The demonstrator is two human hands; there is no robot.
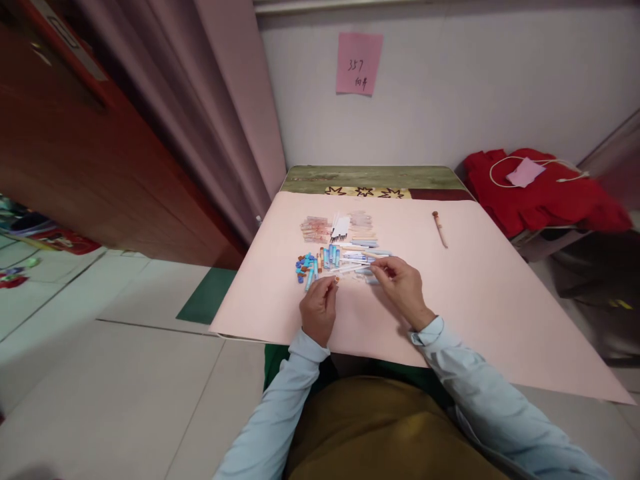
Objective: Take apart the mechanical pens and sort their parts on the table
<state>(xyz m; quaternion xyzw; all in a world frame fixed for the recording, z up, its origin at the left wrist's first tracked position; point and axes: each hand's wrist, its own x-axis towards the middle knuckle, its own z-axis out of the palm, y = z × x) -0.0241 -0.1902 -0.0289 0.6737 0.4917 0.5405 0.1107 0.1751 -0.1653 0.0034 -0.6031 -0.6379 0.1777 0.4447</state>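
Note:
My left hand [319,308] is closed in a pinch on a tiny orange-brown piece at its fingertips. My right hand [401,287] is closed on one end of a thin pale pen part [350,268] that points left toward the other hand. Both hands rest on a pink sheet [465,293] that covers the table. Just beyond them lies a pile of blue pen barrels and small caps [320,260], a bundle of refills [340,228] and clear pen parts [316,228].
An assembled pen [440,229] lies alone on the sheet at the far right. A red cloth with a white cord [543,190] sits right of the table. A pink note [358,63] hangs on the wall. A curtain and wooden door stand at left.

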